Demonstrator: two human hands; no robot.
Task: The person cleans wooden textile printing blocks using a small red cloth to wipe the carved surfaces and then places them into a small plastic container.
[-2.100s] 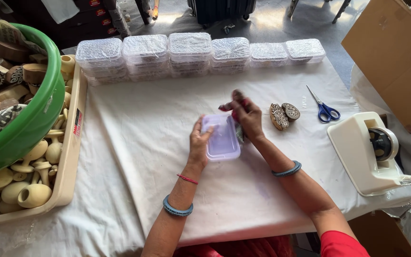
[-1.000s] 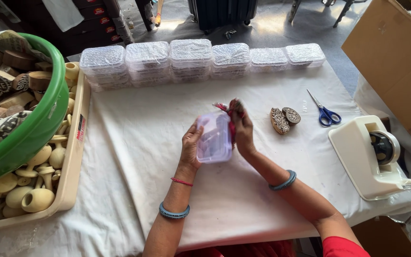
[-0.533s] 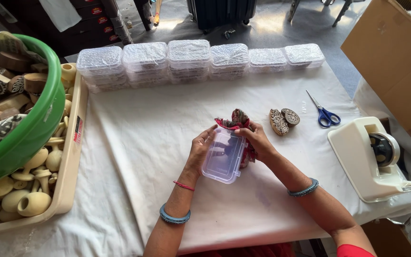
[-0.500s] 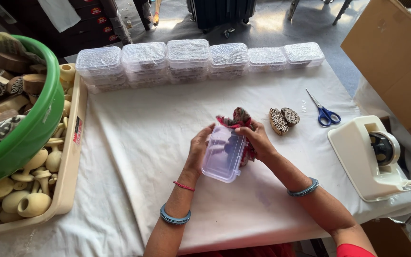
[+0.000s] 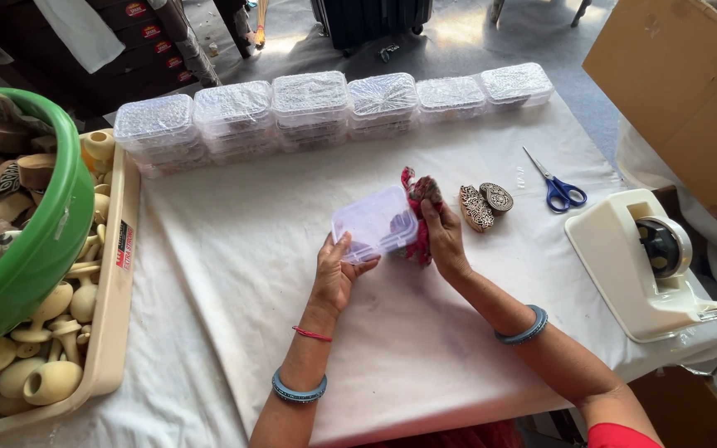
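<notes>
My left hand [image 5: 335, 272] grips the near edge of a clear plastic box [image 5: 373, 224] held just above the white-covered table [image 5: 234, 249]. My right hand [image 5: 444, 236] holds a red patterned cloth [image 5: 417, 199] pressed against the box's right side. Two carved wooden blocks [image 5: 484, 204] lie on the table just right of my right hand.
A row of stacked clear lidded boxes [image 5: 309, 108] lines the table's far edge. Blue-handled scissors [image 5: 556, 184] and a cream tape dispenser [image 5: 645, 261] sit at right. At left are a beige tray of wooden knobs [image 5: 60, 332] and a green basin [image 5: 35, 249] of carved blocks. A cardboard box [image 5: 682, 91] stands far right.
The box was turned and tilted between my hands, from upright to lying flatter. My right hand with the red cloth shifted from the box's top to its right side.
</notes>
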